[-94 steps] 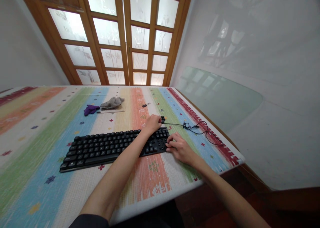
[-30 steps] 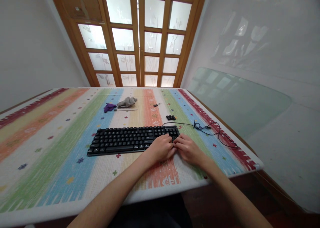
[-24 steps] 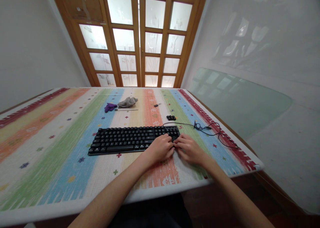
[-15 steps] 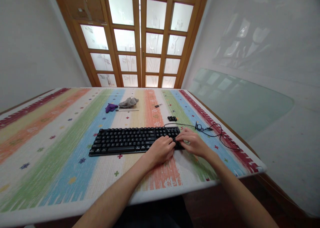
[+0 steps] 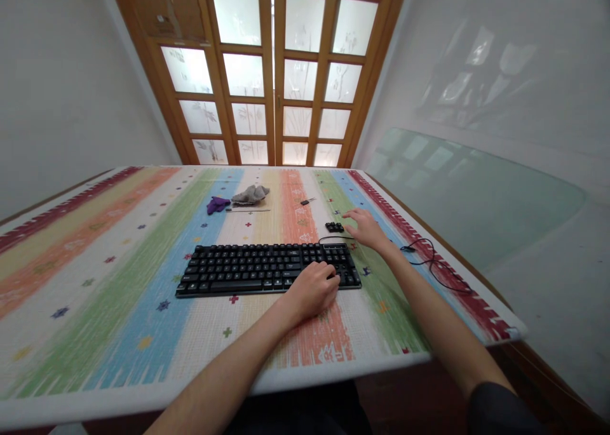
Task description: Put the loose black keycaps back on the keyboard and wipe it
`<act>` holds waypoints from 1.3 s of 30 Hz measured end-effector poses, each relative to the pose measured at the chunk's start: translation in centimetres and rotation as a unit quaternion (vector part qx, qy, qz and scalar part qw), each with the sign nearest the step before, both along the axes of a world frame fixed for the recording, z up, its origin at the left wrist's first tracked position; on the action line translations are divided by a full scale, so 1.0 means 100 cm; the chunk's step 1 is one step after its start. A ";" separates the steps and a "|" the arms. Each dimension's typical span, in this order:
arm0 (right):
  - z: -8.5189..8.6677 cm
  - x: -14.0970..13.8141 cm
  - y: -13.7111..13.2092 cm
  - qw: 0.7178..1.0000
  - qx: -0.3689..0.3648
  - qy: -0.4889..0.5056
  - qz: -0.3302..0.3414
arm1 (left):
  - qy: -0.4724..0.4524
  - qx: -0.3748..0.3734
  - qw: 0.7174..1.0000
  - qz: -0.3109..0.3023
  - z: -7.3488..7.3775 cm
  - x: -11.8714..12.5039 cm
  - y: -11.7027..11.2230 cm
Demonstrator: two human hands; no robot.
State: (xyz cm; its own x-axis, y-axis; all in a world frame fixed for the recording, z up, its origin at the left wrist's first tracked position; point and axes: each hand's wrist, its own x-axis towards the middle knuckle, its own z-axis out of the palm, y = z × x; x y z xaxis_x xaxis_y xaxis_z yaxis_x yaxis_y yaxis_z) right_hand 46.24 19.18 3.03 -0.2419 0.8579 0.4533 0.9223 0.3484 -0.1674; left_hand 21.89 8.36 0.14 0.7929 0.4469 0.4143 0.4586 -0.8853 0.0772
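Observation:
A black keyboard (image 5: 248,271) lies across the table in front of me. My left hand (image 5: 314,289) rests at its right part, near the arrow and number keys, with the fingers curled together. What those fingers hold, if anything, is hidden from view. My right hand (image 5: 365,227) is beyond the keyboard's right end, fingers apart and stretched toward a small cluster of loose black keycaps (image 5: 334,227). Nothing shows between its fingers. The keyboard's black cable (image 5: 431,251) runs under my right forearm and lies in loops on the right.
Past the keyboard lie a purple cloth (image 5: 218,205), a grey cloth (image 5: 251,195), a thin stick-like tool (image 5: 250,210) and a small black-handled tool with thin metal wires (image 5: 307,202). The striped tablecloth (image 5: 124,282) covers the table, whose right edge runs near the wall.
My right hand has left the keyboard's number keys and moved forward to the loose keycaps, its fingers opening. My left hand stays on the keyboard. The view has shifted slightly.

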 end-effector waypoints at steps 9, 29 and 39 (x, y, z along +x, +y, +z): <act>-0.017 0.000 0.019 0.997 -0.059 -0.030 -0.042 | -0.006 0.004 1.000 -0.003 -0.001 0.002 0.002; -0.004 -0.009 0.002 0.990 -0.125 -0.053 -0.043 | -0.020 -0.001 1.000 0.006 -0.005 0.002 0.001; 0.002 -0.008 -0.012 0.995 -0.087 -0.027 -0.028 | -0.038 -0.033 0.999 0.013 -0.001 0.000 0.000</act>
State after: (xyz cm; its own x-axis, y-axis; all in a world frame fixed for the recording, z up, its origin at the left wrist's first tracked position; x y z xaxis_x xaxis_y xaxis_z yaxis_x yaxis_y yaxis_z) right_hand 45.40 17.93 3.20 -0.2110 0.9353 0.2842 0.9489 0.2657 -0.1700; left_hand 21.91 8.32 0.07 0.7481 0.4953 0.4417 0.4723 -0.8649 0.1699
